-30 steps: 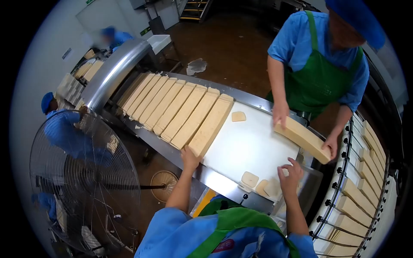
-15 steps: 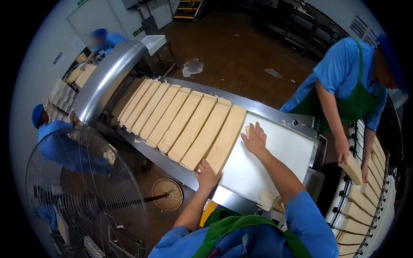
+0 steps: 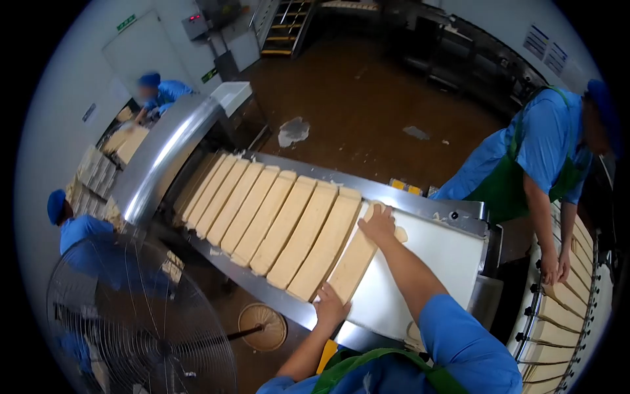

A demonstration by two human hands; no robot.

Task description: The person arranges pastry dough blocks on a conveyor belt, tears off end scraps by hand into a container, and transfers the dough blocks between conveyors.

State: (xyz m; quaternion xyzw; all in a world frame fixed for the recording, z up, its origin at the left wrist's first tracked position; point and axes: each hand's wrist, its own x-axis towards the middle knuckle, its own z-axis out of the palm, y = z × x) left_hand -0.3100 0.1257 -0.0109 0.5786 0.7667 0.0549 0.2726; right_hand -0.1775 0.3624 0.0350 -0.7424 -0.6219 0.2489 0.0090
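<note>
A long pale block (image 3: 355,266) lies at the right end of a row of similar long blocks (image 3: 283,230) on the conveyor. My left hand (image 3: 331,307) grips its near end, fingers around the edge. At the far end my right hand (image 3: 378,224) is closed over the same block. Beside my right hand a small pale piece (image 3: 400,234) lies on the white belt (image 3: 426,262). Another flat piece (image 3: 413,333) shows partly at the belt's near edge, half hidden by my right arm.
A co-worker (image 3: 548,144) stands at the right, both hands over a curved rack (image 3: 564,308) of pale blocks. A curved metal hood (image 3: 174,148) covers the conveyor's far left. A wire fan (image 3: 141,315) stands at lower left. Two other people are farther left.
My right hand has come down onto the far end of the end block, which now lies slightly apart from the row. The co-worker's block has been lowered to the rack.
</note>
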